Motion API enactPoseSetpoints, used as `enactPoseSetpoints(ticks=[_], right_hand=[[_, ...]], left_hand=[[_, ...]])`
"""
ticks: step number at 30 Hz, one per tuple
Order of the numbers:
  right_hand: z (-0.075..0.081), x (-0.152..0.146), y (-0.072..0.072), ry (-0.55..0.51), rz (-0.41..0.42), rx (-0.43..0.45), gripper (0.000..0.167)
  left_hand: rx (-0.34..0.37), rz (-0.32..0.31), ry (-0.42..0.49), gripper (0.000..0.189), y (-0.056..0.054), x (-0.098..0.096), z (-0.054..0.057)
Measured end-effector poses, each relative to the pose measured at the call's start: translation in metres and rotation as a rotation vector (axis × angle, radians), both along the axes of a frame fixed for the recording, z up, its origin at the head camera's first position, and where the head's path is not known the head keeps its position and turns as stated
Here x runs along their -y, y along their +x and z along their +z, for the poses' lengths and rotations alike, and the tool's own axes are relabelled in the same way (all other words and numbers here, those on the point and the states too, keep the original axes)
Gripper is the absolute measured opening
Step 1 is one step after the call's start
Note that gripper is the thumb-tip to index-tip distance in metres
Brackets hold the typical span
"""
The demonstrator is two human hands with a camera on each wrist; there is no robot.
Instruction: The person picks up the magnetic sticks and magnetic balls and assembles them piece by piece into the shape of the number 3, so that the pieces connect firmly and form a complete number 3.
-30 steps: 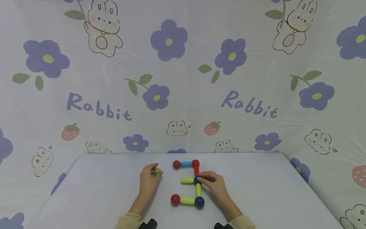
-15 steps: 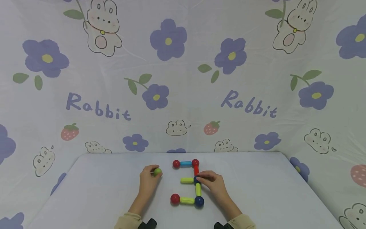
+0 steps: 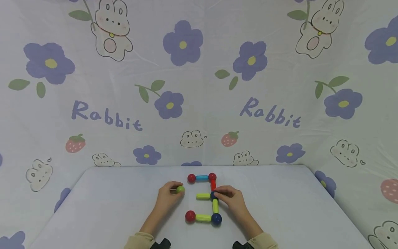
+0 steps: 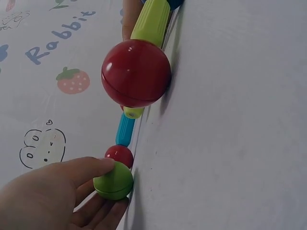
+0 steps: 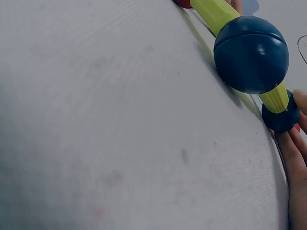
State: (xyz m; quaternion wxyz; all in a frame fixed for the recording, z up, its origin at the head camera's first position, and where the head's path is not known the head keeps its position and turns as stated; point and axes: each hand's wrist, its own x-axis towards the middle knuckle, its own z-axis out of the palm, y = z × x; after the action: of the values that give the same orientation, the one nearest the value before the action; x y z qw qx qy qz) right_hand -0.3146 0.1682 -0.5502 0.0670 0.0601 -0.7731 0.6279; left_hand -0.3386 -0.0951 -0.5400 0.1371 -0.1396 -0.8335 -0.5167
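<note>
Between thumb and fingers my left hand pinches a green ball, also plain in the left wrist view. To its right lies a figure of balls and rods. My right hand grips the middle dark blue ball, partly covered by its fingers. A yellow-green rod sticks out leftward from that ball, its left end free and a short gap from the green ball. A red rod runs up from the blue ball and another yellow-green rod runs down.
At the figure's top, a blue rod joins two red balls. Along the bottom, a yellow-green rod links a red ball to a dark blue ball. All lie on a white table before a patterned cloth.
My left hand has moved right with the green ball, closer to the free end of the middle rod. My right hand stays at the middle blue ball.
</note>
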Motion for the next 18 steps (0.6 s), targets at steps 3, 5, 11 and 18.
enactPoseSetpoints(ticks=[3, 5, 11, 18], right_hand=[[0.002, 0.0, 0.002, 0.0, -0.005, 0.015, 0.034], [0.002, 0.0, 0.002, -0.001, -0.009, 0.026, 0.033], [0.003, 0.001, 0.004, 0.0, -0.014, 0.042, 0.032], [0.002, 0.001, 0.004, -0.004, 0.005, 0.03, 0.034]], left_hand=[[-0.004, -0.073, -0.031, 0.028, -0.001, -0.002, -0.003], [0.004, -0.113, -0.034, 0.028, -0.001, -0.003, -0.004], [0.008, -0.201, -0.046, 0.027, 0.0, -0.009, -0.003], [-0.016, -0.244, -0.078, 0.026, 0.002, -0.015, -0.003]])
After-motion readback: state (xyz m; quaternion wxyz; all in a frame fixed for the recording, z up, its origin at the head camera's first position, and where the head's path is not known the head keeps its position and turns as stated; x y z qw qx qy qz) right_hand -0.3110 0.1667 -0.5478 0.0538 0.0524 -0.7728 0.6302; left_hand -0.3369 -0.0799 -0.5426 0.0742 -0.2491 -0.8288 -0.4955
